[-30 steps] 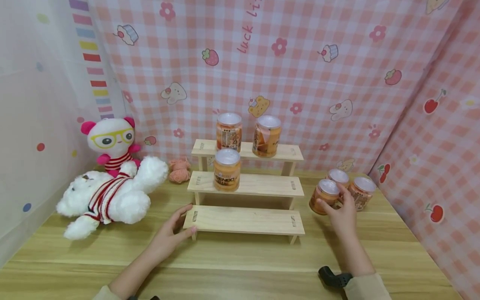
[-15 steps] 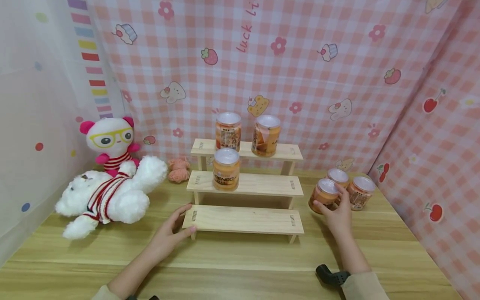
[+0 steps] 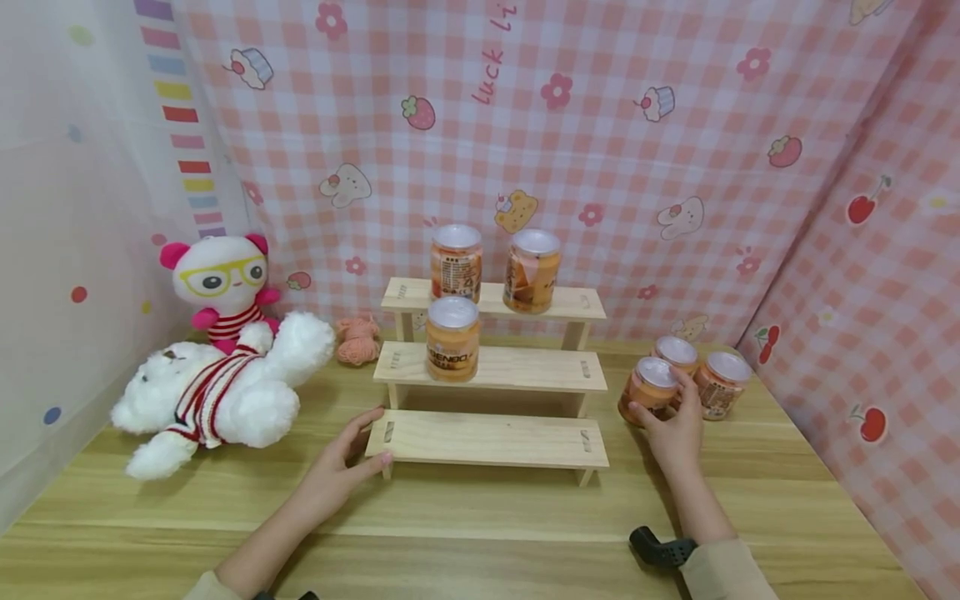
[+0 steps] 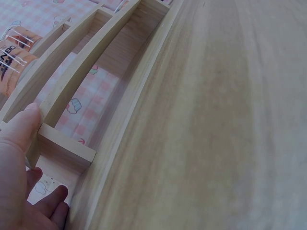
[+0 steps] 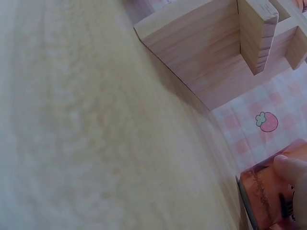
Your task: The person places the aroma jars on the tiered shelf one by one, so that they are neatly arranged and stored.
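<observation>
In the head view my left hand (image 3: pixel 335 473) grips the left end of the lowest step of a three-step wooden display stand (image 3: pixel 491 438). Its thumb lies at the front edge, as the left wrist view also shows, with the other fingers around the side. My right hand (image 3: pixel 678 433) holds an orange-labelled can (image 3: pixel 647 393) at the table's right, thumb on the near side and fingers behind. Close behind that can are another can (image 3: pixel 677 353) and a third can (image 3: pixel 722 385). The right wrist view shows my thumb (image 5: pixel 288 167) against the held can's label.
Two cans stand on the top step, a left can (image 3: pixel 457 262) and a right can (image 3: pixel 532 271). One more can (image 3: pixel 452 340) is on the middle step. Plush toys, a white bear (image 3: pixel 225 400) and a panda (image 3: pixel 223 279), lie at left beside pink yarn (image 3: pixel 358 340).
Both hands keep their hold with hardly any movement. The right forearm has shifted slightly left; the cans and stand look the same.
</observation>
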Action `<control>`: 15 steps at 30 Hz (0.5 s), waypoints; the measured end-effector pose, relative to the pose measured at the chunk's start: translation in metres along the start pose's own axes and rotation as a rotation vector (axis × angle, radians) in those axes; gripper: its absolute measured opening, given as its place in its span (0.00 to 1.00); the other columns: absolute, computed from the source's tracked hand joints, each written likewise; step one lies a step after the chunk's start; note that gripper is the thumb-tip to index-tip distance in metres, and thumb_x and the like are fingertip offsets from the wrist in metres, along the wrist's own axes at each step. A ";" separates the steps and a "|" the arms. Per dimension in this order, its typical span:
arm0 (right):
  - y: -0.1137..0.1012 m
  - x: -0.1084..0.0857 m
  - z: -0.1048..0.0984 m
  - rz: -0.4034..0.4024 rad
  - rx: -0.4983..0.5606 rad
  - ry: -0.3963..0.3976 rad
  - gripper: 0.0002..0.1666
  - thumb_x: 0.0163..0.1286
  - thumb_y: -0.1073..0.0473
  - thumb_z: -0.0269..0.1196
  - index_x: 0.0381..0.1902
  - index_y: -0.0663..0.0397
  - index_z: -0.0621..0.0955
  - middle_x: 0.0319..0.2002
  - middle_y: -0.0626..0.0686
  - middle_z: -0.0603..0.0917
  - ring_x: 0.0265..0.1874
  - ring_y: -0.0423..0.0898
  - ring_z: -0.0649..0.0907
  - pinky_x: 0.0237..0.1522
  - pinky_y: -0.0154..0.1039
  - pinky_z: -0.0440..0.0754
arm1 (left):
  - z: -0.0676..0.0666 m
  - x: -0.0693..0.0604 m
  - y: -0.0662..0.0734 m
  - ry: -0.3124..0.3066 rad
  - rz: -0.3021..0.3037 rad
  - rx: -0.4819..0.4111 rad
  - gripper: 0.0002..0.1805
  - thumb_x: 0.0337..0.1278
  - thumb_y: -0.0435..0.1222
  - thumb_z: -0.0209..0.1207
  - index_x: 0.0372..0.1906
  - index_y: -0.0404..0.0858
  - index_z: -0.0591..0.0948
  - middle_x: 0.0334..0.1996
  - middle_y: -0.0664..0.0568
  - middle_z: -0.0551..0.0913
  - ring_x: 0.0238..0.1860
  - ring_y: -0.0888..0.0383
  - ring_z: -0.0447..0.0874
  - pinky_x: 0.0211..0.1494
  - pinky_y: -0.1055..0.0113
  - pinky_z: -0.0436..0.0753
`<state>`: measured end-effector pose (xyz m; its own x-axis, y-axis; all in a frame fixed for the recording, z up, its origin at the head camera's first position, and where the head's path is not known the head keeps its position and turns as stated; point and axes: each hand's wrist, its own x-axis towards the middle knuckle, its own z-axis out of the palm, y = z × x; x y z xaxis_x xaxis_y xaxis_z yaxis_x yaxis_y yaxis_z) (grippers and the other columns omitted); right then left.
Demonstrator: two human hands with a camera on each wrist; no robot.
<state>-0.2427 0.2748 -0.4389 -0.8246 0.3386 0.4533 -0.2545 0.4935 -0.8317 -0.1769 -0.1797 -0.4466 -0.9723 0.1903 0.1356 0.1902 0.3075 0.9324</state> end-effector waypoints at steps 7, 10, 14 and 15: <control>-0.001 0.000 0.001 -0.009 -0.007 0.032 0.46 0.50 0.77 0.71 0.66 0.61 0.65 0.59 0.67 0.69 0.55 0.64 0.72 0.54 0.55 0.74 | 0.000 -0.001 0.001 -0.002 -0.010 -0.014 0.37 0.59 0.44 0.63 0.71 0.44 0.62 0.68 0.38 0.63 0.65 0.38 0.64 0.61 0.45 0.68; -0.002 -0.001 0.000 -0.023 -0.026 0.027 0.45 0.50 0.76 0.72 0.65 0.63 0.65 0.60 0.67 0.69 0.55 0.61 0.73 0.53 0.52 0.75 | 0.000 -0.001 0.001 -0.003 -0.007 -0.014 0.37 0.59 0.44 0.63 0.71 0.44 0.63 0.69 0.40 0.63 0.65 0.38 0.64 0.62 0.44 0.67; -0.006 -0.002 -0.002 -0.021 -0.037 0.022 0.45 0.50 0.75 0.72 0.65 0.63 0.66 0.60 0.65 0.69 0.54 0.60 0.74 0.47 0.32 0.75 | 0.000 0.000 0.001 -0.003 -0.005 -0.012 0.37 0.60 0.44 0.63 0.71 0.44 0.62 0.70 0.43 0.60 0.66 0.38 0.63 0.62 0.44 0.67; -0.007 -0.002 -0.003 -0.020 -0.039 0.022 0.46 0.50 0.75 0.72 0.66 0.63 0.66 0.60 0.65 0.69 0.54 0.60 0.74 0.45 0.28 0.74 | 0.000 0.000 0.002 -0.003 -0.007 -0.011 0.37 0.60 0.45 0.63 0.71 0.44 0.62 0.71 0.44 0.60 0.66 0.39 0.62 0.62 0.44 0.67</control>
<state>-0.2383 0.2729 -0.4327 -0.8081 0.3452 0.4772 -0.2511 0.5309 -0.8094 -0.1765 -0.1795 -0.4450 -0.9731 0.1914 0.1281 0.1820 0.2984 0.9369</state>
